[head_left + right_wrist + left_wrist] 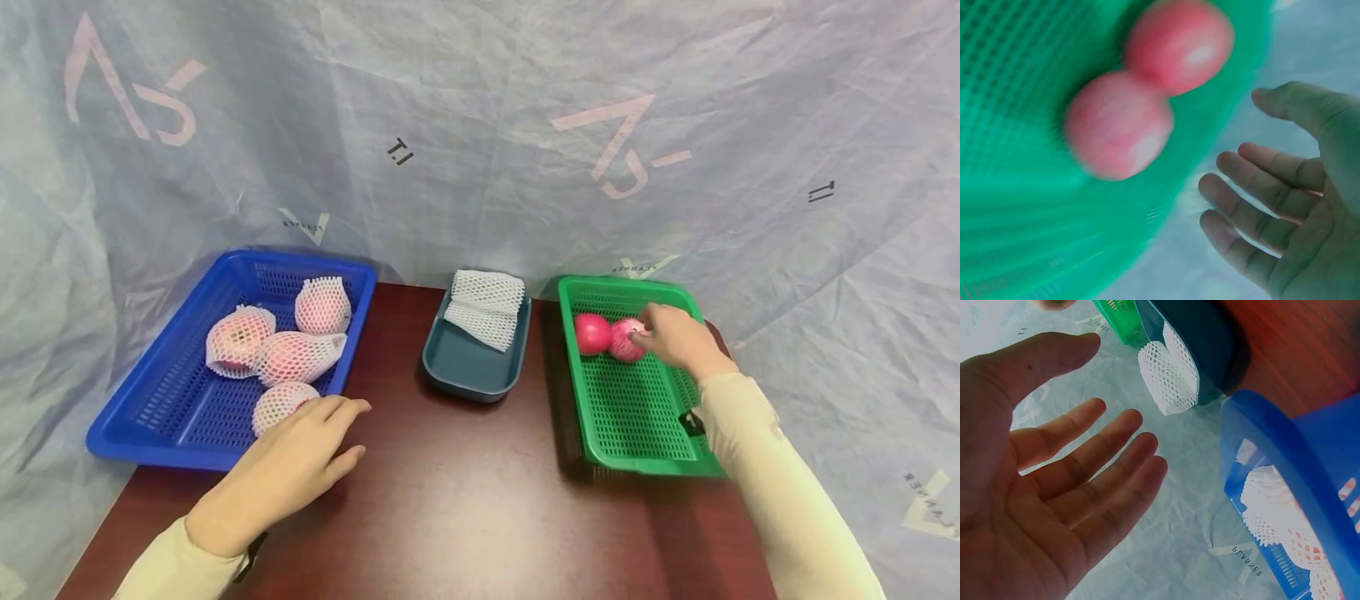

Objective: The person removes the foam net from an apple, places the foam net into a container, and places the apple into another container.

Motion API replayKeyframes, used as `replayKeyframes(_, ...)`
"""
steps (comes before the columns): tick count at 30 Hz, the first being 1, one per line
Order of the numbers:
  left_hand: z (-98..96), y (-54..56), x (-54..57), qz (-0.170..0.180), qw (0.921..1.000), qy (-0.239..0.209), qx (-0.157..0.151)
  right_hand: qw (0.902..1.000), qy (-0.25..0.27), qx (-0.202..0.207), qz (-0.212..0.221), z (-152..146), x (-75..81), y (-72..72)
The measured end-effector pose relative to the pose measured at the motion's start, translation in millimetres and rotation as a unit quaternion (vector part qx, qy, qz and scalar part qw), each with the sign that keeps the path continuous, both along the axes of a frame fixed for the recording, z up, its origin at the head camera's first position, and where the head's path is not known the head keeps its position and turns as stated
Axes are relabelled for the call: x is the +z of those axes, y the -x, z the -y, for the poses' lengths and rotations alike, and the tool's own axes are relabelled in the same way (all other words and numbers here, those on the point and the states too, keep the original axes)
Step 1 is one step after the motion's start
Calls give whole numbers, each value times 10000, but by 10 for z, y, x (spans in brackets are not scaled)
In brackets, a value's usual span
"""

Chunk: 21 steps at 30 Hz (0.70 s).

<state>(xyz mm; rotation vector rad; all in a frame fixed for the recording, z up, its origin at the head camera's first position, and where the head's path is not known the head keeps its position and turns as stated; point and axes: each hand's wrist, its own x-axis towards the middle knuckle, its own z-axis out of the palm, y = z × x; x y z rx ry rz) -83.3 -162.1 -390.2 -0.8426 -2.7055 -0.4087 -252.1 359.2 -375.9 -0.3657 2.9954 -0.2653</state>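
My right hand (678, 337) reaches over the green basket (592, 417), its fingers relaxed and spread in the right wrist view. Two round fruits lie side by side there, a plain deep-pink fruit (592, 333) and a paler, mottled pink fruit (627, 340). In the head view the fingertips overlap the mottled one; in the right wrist view a gap shows between hand (1285, 200) and fruit. My left hand (288, 458), fingers loose and holding nothing, hovers by the near right corner of the blue basket (161, 454). It partly hides a net-wrapped fruit (279, 404).
More fruits in white foam nets (240, 340) lie in the blue basket. Between the baskets stands a dark teal tray (472, 371) with white foam net sleeves (487, 304) at its far end. A grey sheet (480, 125) hangs behind the brown table (450, 500).
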Motion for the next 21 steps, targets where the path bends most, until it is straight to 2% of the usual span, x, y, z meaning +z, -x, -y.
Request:
replayKeyframes(3, -14, 29, -5, -16, 10000, -13, -27, 9972, 343, 108, -662, 226, 125, -364)
replayKeyframes(5, -26, 48, -9, -29, 10000, -14, -31, 9914, 456, 325, -1181, 392, 168, -627)
replayKeyframes(9, -51, 71, 1, -34, 10000, -18, -52, 9718, 514, 864, -2133, 702, 147, -1097)
replayKeyframes(12, -75, 77, 1, -42, 9999, -14, -104, 9585, 607, 1191, -2520, 851, 88, -1373)
replayKeyframes(16, -106, 86, -17, -75, 9998, -18, -168, 9476, 824, 1337, -2782, 931, 19, -1609)
replayKeyframes(21, -131, 113, -26, -124, 9997, -49, -217, 9425, 1054, 1289, -2898, 939, -13, -1697)
